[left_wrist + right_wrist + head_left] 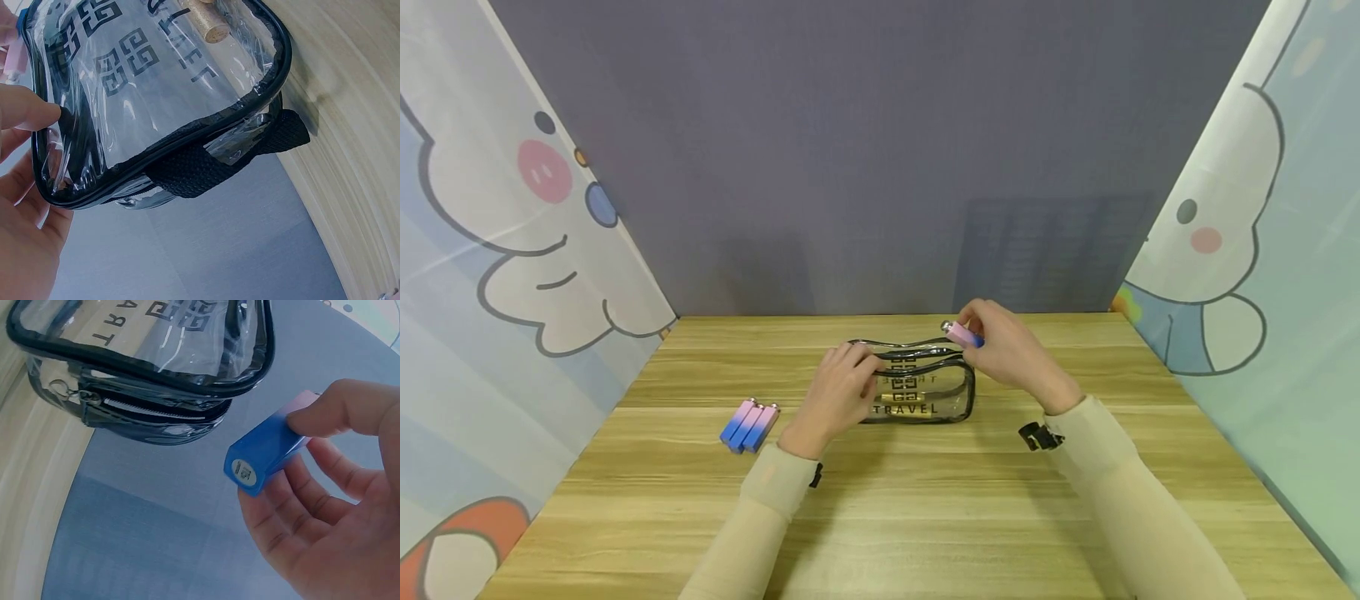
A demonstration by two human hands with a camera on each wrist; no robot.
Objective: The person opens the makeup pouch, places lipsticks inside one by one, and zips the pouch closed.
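Note:
A clear travel pouch [917,392] with black trim stands on the table, lettered TRAVEL on its front. My left hand [842,387] pinches its upper left edge, thumb on the near side and fingers behind in the left wrist view. My right hand [1011,350] holds a square pink-and-blue cosmetic tube [269,447] between thumb and fingers, just above the pouch's right end. The tube's silver tip points left in the head view; its blue base bears a round sticker. Inside the pouch lies a gold glittery tube [209,22]. The zipper [153,409] shows in the right wrist view.
Several matching pink-and-blue tubes [750,425] lie side by side on the wooden table [910,517], left of my left hand. A grey panel [880,167] rises behind the table. Cartoon-printed curtains [1262,250] flank both sides.

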